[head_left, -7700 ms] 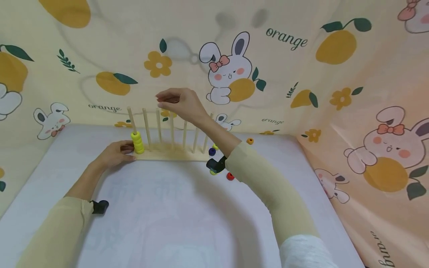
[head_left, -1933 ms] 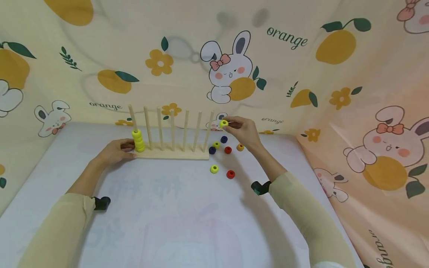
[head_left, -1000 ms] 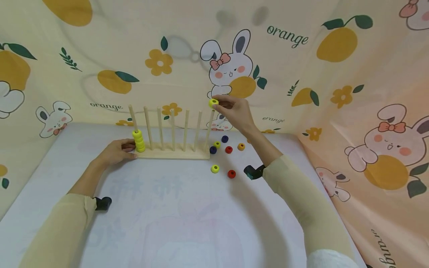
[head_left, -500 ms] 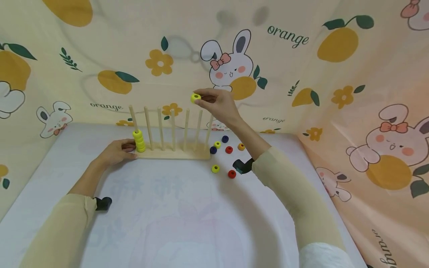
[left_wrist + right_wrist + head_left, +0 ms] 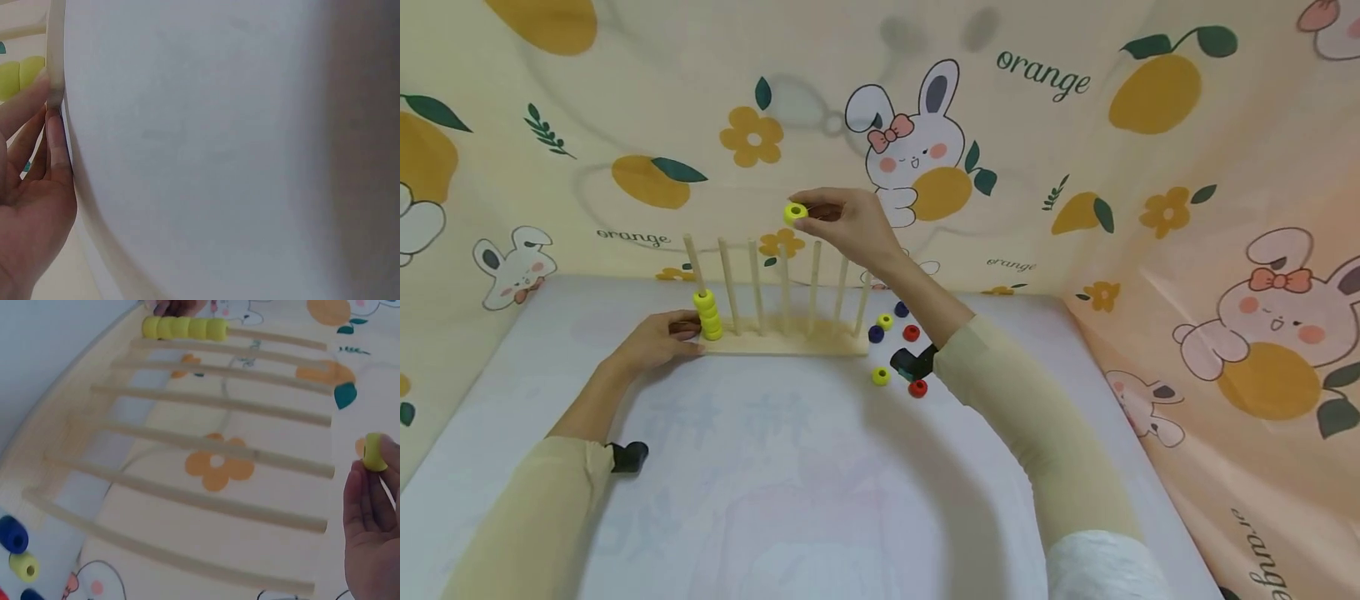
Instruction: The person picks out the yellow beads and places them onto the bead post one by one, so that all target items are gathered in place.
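Observation:
A wooden peg rack (image 5: 782, 343) with several upright pegs stands on the white table. Several yellow beads (image 5: 708, 315) are stacked on its leftmost peg. My left hand (image 5: 658, 340) grips the left end of the rack's base; in the left wrist view the thumb and fingers of the left hand (image 5: 37, 206) lie around that end. Above the pegs my right hand (image 5: 850, 225) pinches a yellow bead (image 5: 795, 213) between thumb and fingertips. The right wrist view shows this held bead (image 5: 375, 452) out beyond the peg tips, apart from them.
Loose beads lie right of the rack: a yellow bead (image 5: 881, 377), a red bead (image 5: 918, 388), a dark blue bead (image 5: 876, 334), another red bead (image 5: 911, 333) and others. The right forearm passes over part of this area. A patterned cloth (image 5: 700, 100) hangs behind the table.
My right hand, seemingly holding nothing above the pegs at first, later held a yellow bead at the right, then carried it up and left over the pegs. The left hand stayed on the rack.

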`<state>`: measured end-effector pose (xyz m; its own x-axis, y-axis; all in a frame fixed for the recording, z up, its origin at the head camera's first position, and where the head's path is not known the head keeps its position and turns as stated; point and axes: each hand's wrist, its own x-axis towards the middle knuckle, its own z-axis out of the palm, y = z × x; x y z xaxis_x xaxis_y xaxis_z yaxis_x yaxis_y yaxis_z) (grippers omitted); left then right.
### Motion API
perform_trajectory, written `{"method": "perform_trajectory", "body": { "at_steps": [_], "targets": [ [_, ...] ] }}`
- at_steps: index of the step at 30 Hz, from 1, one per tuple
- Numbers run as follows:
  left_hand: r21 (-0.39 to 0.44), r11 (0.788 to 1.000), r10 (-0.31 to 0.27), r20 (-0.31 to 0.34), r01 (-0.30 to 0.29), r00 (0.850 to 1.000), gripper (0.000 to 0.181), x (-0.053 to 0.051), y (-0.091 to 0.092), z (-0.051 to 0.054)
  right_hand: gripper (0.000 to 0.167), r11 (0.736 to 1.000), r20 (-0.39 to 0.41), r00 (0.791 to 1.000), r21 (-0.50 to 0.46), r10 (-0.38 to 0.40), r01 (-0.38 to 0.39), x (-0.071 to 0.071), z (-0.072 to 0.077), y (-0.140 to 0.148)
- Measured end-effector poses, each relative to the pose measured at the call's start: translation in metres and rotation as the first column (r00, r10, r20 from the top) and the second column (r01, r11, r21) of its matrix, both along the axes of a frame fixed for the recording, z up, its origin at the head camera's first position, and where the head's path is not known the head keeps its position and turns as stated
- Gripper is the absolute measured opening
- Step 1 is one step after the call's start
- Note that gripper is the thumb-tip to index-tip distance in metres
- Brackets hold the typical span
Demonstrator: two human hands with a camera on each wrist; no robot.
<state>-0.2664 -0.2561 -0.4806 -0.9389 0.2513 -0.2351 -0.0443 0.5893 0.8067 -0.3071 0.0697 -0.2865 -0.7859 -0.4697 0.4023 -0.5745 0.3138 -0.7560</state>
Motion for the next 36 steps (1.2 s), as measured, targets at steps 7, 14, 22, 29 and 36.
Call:
{"method": "perform_trajectory", "body": {
  "at_steps": [7,14,22,29,36],
  "targets": [
    [0.01,1.0,-0.004,-0.005,0.004,1.0,0.075,0.0,0.001,0.002,0.03,1.0,0.066,0.998,0.021,0.004,-0.005,-0.002,-0.001,-0.018],
    [0.001,1.0,0.003,-0.004,-0.003,1.0,0.074,0.0,0.002,0.005,0.03,0.999,0.141,0.99,0.026,0.015,-0.019,-0.006,0.002,-0.04],
    [-0.012,1.0,0.011,0.008,-0.011,1.0,0.074,0.0,0.001,0.004,0.03,0.997,0.161,0.986,0.047,0.047,-0.055,-0.008,-0.002,-0.065],
    [-0.018,1.0,0.011,0.009,-0.011,1.0,0.076,0.002,-0.005,0.001,0.032,0.992,0.13,0.99,0.103,0.056,-0.07,-0.007,-0.004,-0.082],
    [0.001,1.0,-0.002,-0.011,0.002,1.0,0.072,0.001,-0.001,0.004,0.033,0.986,0.137,0.989,0.142,0.062,-0.082,-0.007,0.0,-0.095]
  ]
}}
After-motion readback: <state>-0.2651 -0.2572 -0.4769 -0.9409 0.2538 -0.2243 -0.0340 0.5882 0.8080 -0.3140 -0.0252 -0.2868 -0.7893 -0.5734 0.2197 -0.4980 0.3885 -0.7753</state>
